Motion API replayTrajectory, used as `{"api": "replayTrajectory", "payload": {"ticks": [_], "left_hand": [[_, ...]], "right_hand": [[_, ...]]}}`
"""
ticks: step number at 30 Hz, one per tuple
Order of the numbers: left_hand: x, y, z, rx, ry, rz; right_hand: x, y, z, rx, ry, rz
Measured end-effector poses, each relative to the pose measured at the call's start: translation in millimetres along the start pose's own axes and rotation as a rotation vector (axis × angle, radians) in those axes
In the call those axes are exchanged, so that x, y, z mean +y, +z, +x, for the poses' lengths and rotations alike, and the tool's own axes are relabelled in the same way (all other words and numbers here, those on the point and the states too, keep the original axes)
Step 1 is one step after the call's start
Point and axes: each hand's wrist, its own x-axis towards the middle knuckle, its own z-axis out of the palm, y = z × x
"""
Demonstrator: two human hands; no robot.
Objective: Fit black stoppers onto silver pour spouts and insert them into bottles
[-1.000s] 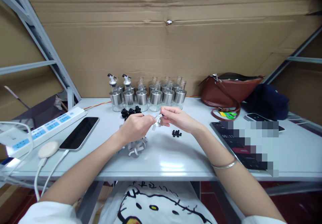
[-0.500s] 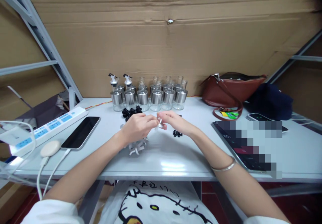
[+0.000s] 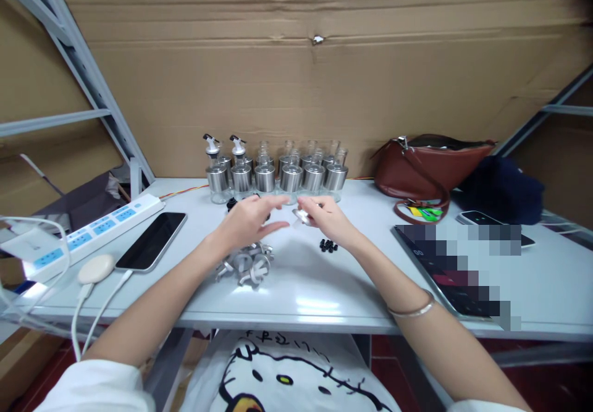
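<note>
My right hand (image 3: 324,217) pinches a small metal pourer spout (image 3: 302,215) above the table's middle. My left hand (image 3: 248,219) hovers just to its left with fingers stretched toward the black caps (image 3: 231,203), holding nothing that I can see. Under the left hand lies a heap of metal pourer spouts (image 3: 245,262). A cluster of tiny black stoppers (image 3: 328,246) lies right of my right wrist. Behind the hands stand several glass bottles with steel collars (image 3: 278,174); two at the left (image 3: 214,165) carry fitted pourers.
A phone (image 3: 151,241) and a white power strip (image 3: 88,230) lie at the left, with a round white charger (image 3: 95,268) near the table's front edge. A brown bag (image 3: 428,165), a dark cloth (image 3: 503,189) and a tablet (image 3: 458,264) occupy the right.
My hands have parted. The left hand let go of the spout, opened and reached forward toward the black caps; the right hand kept the spout and moved slightly up and back.
</note>
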Motion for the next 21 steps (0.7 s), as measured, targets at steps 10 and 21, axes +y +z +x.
{"api": "replayTrajectory", "payload": {"ticks": [10,21], "left_hand": [[-64,11.6,-24,-0.265,-0.455,0.23],[-63,24.5,-26,-0.265,-0.469,0.147]], "right_hand": [[-5,-5,1,0.161,-0.018,0.07],[-7,-4,-1,0.148,-0.037,0.058]]}}
